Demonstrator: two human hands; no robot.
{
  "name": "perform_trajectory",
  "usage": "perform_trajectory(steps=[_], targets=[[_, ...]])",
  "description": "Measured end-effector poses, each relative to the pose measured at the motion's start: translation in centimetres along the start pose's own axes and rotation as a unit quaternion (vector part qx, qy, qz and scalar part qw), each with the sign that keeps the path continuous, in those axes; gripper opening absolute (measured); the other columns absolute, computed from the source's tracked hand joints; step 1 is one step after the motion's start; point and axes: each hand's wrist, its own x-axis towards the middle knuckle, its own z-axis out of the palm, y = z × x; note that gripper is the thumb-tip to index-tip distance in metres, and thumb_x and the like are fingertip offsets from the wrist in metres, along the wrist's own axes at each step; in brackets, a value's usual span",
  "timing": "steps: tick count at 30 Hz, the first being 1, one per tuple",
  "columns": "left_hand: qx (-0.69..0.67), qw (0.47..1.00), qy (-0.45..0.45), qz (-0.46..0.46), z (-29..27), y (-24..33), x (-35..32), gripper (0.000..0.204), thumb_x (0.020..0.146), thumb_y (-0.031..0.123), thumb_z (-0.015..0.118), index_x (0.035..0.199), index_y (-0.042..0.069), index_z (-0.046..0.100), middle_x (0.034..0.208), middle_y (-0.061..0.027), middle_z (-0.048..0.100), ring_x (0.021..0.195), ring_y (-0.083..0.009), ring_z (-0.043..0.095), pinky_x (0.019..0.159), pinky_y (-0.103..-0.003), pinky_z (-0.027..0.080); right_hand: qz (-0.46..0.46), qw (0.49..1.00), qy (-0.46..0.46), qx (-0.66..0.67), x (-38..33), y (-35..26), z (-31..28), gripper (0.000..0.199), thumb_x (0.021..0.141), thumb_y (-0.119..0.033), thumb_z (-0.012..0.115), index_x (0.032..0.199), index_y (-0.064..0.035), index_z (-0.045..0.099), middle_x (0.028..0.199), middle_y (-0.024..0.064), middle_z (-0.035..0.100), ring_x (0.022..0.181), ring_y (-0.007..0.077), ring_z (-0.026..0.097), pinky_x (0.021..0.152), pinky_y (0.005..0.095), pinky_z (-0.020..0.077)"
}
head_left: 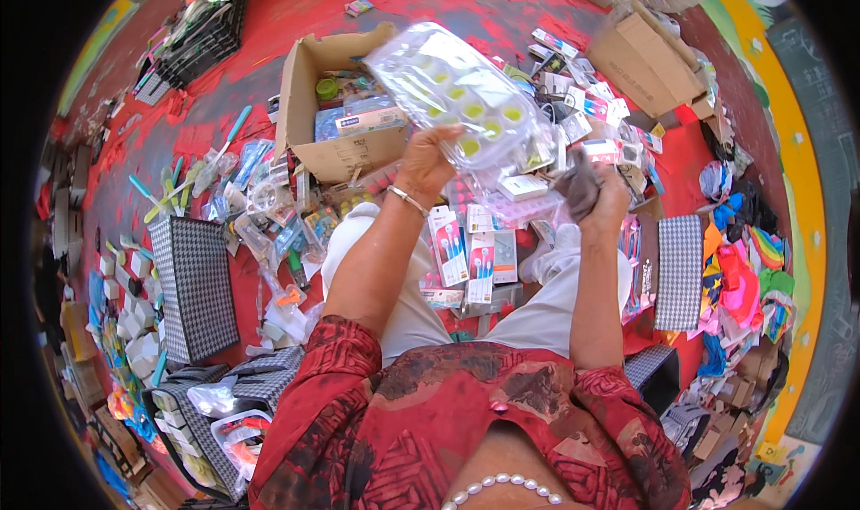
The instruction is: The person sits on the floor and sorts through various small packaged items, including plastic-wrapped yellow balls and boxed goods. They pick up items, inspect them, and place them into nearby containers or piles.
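My left hand [427,162], a bracelet at its wrist, grips the lower edge of a tray in clear plastic wrap [452,84]. Rows of yellow-green round shapes show through the shiny wrap. The tray is held up, tilted, over the heap between my legs. A bunched dark grey cloth [580,185] is in my right hand [609,201], whose fingers are closed round it. Just beneath the hands lie a small white box [522,187] and a pink blister-like sheet [524,209], partly hidden. Nearer my body, several carded packs with blue and pink items [481,261] lie between my legs.
An open cardboard box [345,156] with packaged goods stands beyond my left hand. Another carton [645,62] is at the far right. Houndstooth fabric boxes [193,281] stand at both sides. A black crate [204,35] is far left, and colourful cloths [743,281] are heaped right.
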Motion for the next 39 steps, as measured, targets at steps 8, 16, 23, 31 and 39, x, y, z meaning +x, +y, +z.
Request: perform_trajectory(steps=[8,16,23,31,39], targets=[[-0.063,0.995,0.026,-0.072,-0.1,-0.5,0.6,0.04,0.075,0.001,0.055,0.114,-0.005,0.047,0.11,-0.0181,0.057,0.099,-0.0307,0.057,0.092,-0.044,0.045,-0.578,0.635,-0.289,-0.423,-5.7,0.9,7.0,0.021,0.068,0.0,0.061,0.086,-0.0101,0.058,0.089,0.0078,0.055,0.083,0.0244,0.054,0.071,0.034,0.0411],[-0.116,0.992,-0.052,-0.018,-0.3,-0.2,-0.1,0.052,0.075,-0.002,0.054,0.125,-0.004,0.039,0.119,-0.0218,0.051,0.112,-0.036,0.05,0.099,-0.047,0.039,-0.298,0.937,-0.014,-0.184,1.9,1.5,6.1,0.011,0.077,0.005,0.055,0.081,-0.0051,0.056,0.076,0.0021,0.055,0.066,0.0105,0.053,0.058,0.0227,0.0437],[0.086,0.987,-0.133,0.016,0.6,-0.2,-0.9,0.052,0.075,-0.001,0.056,0.125,-0.001,0.041,0.119,-0.0162,0.053,0.107,-0.0293,0.054,0.095,-0.044,0.043,-0.239,0.959,-0.03,-0.146,0.4,-4.7,6.8,0.01,0.081,-0.006,0.059,0.09,-0.0036,0.057,0.077,0.0055,0.059,0.062,0.0091,0.054,0.053,0.0214,0.045],[0.086,0.986,-0.097,-0.105,0.6,0.2,-1.9,0.068,0.07,0.02,0.065,0.128,-0.001,0.038,0.122,-0.0198,0.049,0.11,-0.0335,0.052,0.096,-0.046,0.041,-0.424,0.812,-0.292,-0.276,-2.2,-4.2,8.8,0.017,0.073,-0.001,0.062,0.089,-0.0033,0.058,0.089,0.0089,0.056,0.086,0.022,0.056,0.077,0.0287,0.0425],[0.07,0.96,-0.195,-0.187,-3.1,-0.8,-0.5,0.081,0.064,0.018,0.066,0.133,-0.004,0.03,0.129,-0.0246,0.042,0.114,-0.0383,0.048,0.098,-0.05,0.038,-0.492,0.816,-0.141,-0.269,6.6,-7.2,14.3,0.016,0.075,-0.01,0.063,0.09,-0.0052,0.059,0.084,0.009,0.058,0.077,0.0206,0.057,0.07,0.0295,0.044]])
